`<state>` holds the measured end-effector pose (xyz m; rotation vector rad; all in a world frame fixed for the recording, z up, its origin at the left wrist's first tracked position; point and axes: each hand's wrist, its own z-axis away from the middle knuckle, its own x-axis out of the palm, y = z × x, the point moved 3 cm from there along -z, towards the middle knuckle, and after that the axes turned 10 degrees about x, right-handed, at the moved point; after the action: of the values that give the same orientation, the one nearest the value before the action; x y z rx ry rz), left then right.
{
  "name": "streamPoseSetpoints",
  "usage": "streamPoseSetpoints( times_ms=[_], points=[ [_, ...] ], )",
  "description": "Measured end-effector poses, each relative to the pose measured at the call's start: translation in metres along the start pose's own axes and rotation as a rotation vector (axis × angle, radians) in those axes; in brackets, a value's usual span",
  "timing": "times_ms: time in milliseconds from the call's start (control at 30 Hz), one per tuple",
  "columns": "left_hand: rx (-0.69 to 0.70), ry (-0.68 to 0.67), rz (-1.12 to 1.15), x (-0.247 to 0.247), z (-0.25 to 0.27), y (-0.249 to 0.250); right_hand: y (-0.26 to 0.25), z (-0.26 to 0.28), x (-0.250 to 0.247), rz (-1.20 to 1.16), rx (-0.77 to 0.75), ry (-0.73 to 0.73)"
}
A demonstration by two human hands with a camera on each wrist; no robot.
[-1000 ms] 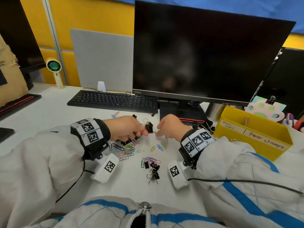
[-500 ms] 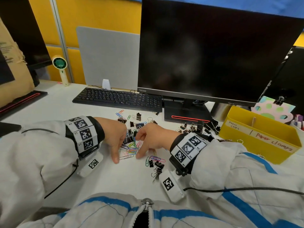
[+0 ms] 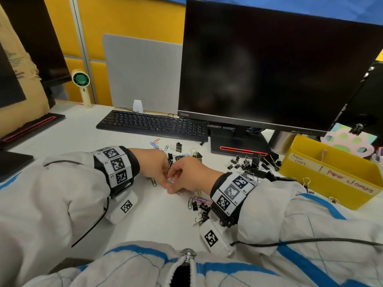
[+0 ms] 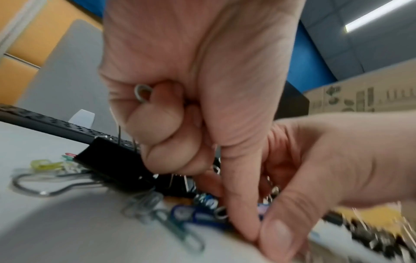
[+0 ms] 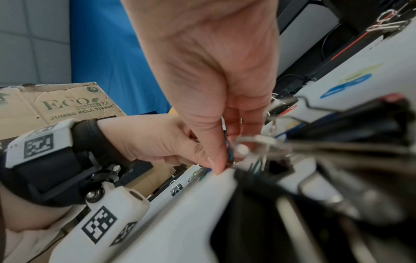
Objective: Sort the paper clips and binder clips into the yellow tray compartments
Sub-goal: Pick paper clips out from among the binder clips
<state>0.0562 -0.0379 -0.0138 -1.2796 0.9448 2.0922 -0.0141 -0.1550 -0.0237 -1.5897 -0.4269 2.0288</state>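
Note:
My left hand and right hand meet fingertip to fingertip just above the white desk. Together they pinch a small bunch of coloured paper clips. In the left wrist view the left hand has its fingers curled, with a wire loop poking out of the fist. In the right wrist view the right hand nips the clips between thumb and fingers. The yellow tray stands at the right, labelled for paper clips and paper clamps. Its inside is mostly hidden.
More paper clips and black binder clips lie beyond the hands, with a heap of binder clips by the monitor stand. Others sit under my right wrist. A keyboard lies behind.
Both hands were pressing fingers down on the clip pile. Now they have closed together and hold a bunch of paper clips pinched between them.

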Motion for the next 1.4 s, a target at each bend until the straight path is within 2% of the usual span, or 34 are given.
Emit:
streamPoseSetpoints(
  times_ms=[67, 133, 200, 267, 333, 433, 533, 667, 733, 800, 967, 1067, 1167, 1267, 1333, 1400],
  points=[
    [-0.037, 0.043, 0.083, -0.003, 0.001, -0.003, 0.0, 0.0, 0.0, -0.004, -0.004, 0.011],
    [-0.096, 0.027, 0.246, -0.003, 0.004, -0.005, 0.0, 0.0, -0.001, 0.025, -0.021, 0.039],
    [-0.164, 0.019, 0.533, -0.004, 0.006, -0.004, 0.003, -0.001, -0.003, 0.017, -0.017, 0.06],
    [-0.25, 0.066, 0.88, -0.007, 0.007, -0.005, 0.009, -0.004, -0.005, -0.105, 0.038, 0.04],
    [-0.338, 0.084, 1.148, -0.007, 0.01, -0.008, 0.015, -0.007, -0.008, -0.336, 0.129, -0.01],
    [-0.391, 0.004, 1.326, -0.003, 0.012, -0.008, 0.019, -0.007, -0.017, -0.672, 0.18, -0.06],
    [-0.384, -0.079, 1.418, 0.003, 0.01, -0.003, 0.016, -0.004, -0.029, -1.146, 0.182, -0.158],
    [-0.339, -0.14, 1.651, 0.01, 0.003, 0.008, 0.017, 0.001, -0.046, -1.735, 0.188, -0.306],
    [-0.298, -0.121, 1.623, 0.011, 0.0, 0.015, 0.022, 0.005, -0.054, -1.845, 0.151, -0.379],
    [-0.254, -0.063, 1.464, 0.012, -0.003, 0.019, 0.028, 0.009, -0.059, -1.769, 0.16, -0.396],
    [-0.16, 0.05, 0.866, 0.012, -0.003, 0.019, 0.044, 0.015, -0.059, -1.029, 0.273, -0.182],
    [-0.03, 0.069, 0.433, 0.008, 0.002, 0.018, 0.054, 0.022, -0.053, -0.749, 0.313, -0.209],
    [0.123, 0.049, 0.329, 0.004, 0.006, 0.028, 0.058, 0.025, -0.05, -0.824, 0.268, -0.297],
    [0.167, 0.03, 0.282, 0.003, 0.005, 0.035, 0.055, 0.029, -0.058, -1.055, 0.155, -0.334],
    [0.174, 0.029, 0.272, 0.003, 0.003, 0.034, 0.052, 0.029, -0.068, -1.188, 0.089, -0.312],
    [0.198, -0.008, 0.255, 0.005, 0.002, 0.034, 0.052, 0.028, -0.074, -1.186, 0.068, -0.248]
  ],
)
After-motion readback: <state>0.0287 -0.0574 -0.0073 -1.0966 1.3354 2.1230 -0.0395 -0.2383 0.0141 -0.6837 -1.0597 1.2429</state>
